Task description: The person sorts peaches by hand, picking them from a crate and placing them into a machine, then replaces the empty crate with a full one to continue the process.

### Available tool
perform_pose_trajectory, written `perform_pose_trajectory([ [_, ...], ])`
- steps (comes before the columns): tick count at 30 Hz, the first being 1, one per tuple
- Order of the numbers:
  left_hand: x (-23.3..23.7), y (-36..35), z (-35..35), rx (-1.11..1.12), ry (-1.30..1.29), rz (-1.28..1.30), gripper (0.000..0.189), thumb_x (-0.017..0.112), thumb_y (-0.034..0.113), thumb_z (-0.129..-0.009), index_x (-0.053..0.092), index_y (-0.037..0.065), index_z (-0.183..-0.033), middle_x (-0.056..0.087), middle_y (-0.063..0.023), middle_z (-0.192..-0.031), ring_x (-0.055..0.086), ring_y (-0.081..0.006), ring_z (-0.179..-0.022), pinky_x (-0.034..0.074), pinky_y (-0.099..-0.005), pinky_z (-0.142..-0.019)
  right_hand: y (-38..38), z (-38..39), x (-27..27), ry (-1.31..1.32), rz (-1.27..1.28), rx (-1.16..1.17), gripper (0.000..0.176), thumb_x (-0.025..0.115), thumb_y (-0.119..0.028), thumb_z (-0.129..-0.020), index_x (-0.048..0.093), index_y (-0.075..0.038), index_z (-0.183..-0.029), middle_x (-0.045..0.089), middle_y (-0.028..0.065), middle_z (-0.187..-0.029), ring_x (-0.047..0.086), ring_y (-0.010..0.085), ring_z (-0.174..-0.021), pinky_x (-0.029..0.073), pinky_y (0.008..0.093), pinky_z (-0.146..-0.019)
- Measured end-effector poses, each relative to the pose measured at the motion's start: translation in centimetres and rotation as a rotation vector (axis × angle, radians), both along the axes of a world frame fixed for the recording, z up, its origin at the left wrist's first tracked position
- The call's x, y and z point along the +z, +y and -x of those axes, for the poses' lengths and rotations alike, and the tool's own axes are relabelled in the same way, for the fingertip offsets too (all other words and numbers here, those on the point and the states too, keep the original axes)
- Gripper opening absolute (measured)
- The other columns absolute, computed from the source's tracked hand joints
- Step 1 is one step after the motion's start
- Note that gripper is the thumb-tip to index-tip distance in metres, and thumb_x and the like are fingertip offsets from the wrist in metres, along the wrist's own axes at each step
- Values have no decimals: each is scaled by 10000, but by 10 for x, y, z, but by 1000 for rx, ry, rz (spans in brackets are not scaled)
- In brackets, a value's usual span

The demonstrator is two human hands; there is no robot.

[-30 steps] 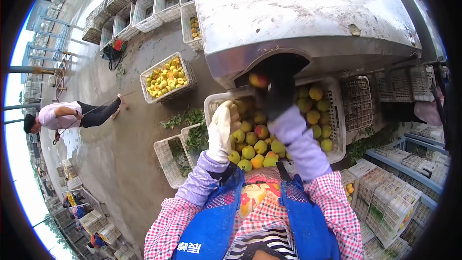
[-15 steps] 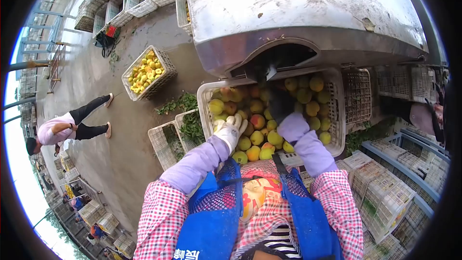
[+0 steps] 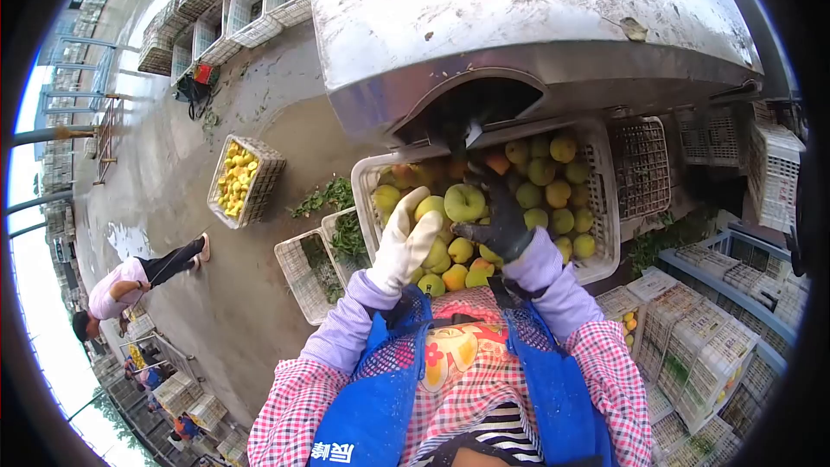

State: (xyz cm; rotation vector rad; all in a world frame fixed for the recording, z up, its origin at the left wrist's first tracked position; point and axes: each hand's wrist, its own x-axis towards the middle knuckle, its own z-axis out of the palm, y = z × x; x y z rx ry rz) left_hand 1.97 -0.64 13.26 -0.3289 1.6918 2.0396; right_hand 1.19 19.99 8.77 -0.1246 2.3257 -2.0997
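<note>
A white plastic crate [image 3: 610, 246] full of yellow-green and reddish peaches stands before me, under the opening of a metal machine. My right hand [image 3: 501, 223], in a dark glove, grips a green peach [image 3: 465, 201] between thumb and fingers, above the other fruit. Close by on the left, my left hand [image 3: 399, 246] wears a white glove. Its thumb and fingers curve around a yellow-green peach [image 3: 431, 207]. The two held peaches are side by side near the crate's middle.
The metal machine [image 3: 536, 9] overhangs the crate's far side. Leaf-filled crates [image 3: 304, 272] stand at the left, and a crate of cut yellow fruit [image 3: 259, 190] sits farther off. Stacked crates [image 3: 705, 346] and a blue rail [image 3: 735, 311] are at the right. A person [image 3: 121, 285] walks at the left.
My right hand has come back from the far part of the crate and now holds a green peach. My left hand has risen off the pile around another peach. The view has shifted slightly.
</note>
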Motion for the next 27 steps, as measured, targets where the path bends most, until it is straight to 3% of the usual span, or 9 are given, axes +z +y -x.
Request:
perform_pose_trajectory([
  [2, 21, 6, 3, 42, 25, -55, 566, 656, 140, -1014, 414, -10, -1503, 602, -83, -1292, 582, -142, -1138, 476, -284, -1009, -2, -1, 23, -55, 38, -8, 751, 912, -249, -720, 582, 2, -1347, 540, 184, -1411, 548, 309, -1278, 448, 455, -1092],
  [5, 37, 8, 9, 84, 65, -99, 571, 648, 142, -1019, 403, -15, -1510, 585, -103, -1318, 579, -163, -1165, 474, -300, -1027, -6, 21, 75, 345, -361, -166, 724, 901, -265, -724, 597, 5, -1323, 564, 207, -1381, 578, 347, -1235, 455, 479, -1066],
  [11, 51, -6, 20, 5, 60, -170, 606, 591, 328, -1053, 396, 43, -1550, 553, -88, -1430, 559, -190, -1281, 454, -352, -1092, -22, 94, 35, 536, -721, -293, 703, 874, -340, -756, 607, -15, -1319, 628, 198, -1284, 604, 366, -1199, 464, 500, -1056],
  [12, 46, -8, 19, -15, 86, -162, 635, 574, 416, -1054, 391, 66, -1551, 550, -93, -1437, 597, -196, -1228, 528, -360, -1004, -26, 109, 31, 489, -753, -284, 712, 876, -336, -754, 603, -14, -1327, 621, 198, -1296, 597, 364, -1213, 464, 496, -1060],
  [16, 40, -11, 18, 108, -276, -536, 617, 503, 530, -1057, 431, 118, -1511, 582, -118, -1386, 668, -187, -1057, 618, -343, -744, -26, 128, 67, 186, -506, -106, 749, 883, -321, -745, 589, -14, -1361, 592, 201, -1342, 566, 357, -1268, 463, 481, -1074],
  [20, 6, -27, 23, -111, -334, -880, 628, 405, 601, -1062, 448, 141, -1487, 634, -129, -1285, 685, -160, -1025, 623, -336, -721, -17, 74, 103, -51, 98, 130, 787, 891, -305, -736, 575, -14, -1395, 562, 204, -1388, 535, 349, -1323, 463, 466, -1088],
  [23, 62, -8, 31, -44, -423, -672, 610, 336, 586, -1089, 522, 101, -1408, 688, -124, -1143, 709, -207, -901, 613, -340, -719, -23, 33, 83, 55, -158, 273, 787, 861, -365, -770, 556, -45, -1421, 584, 213, -1373, 552, 385, -1306, 430, 483, -1118],
  [25, 25, -17, 19, -236, -34, -388, 622, 299, 534, -1108, 490, 47, -1445, 645, -146, -1286, 658, -229, -1138, 558, -360, -963, -24, 20, 79, 100, -207, 191, 817, 862, -364, -761, 540, -55, -1446, 544, 213, -1431, 510, 379, -1353, 406, 468, -1146],
  [27, 24, -14, 26, -244, -35, -313, 621, 317, 505, -1108, 463, 22, -1470, 599, -166, -1376, 610, -263, -1253, 505, -384, -1093, -20, 17, 81, 202, -353, 188, 835, 866, -363, -746, 540, -55, -1450, 508, 210, -1477, 471, 375, -1392, 386, 455, -1167],
])
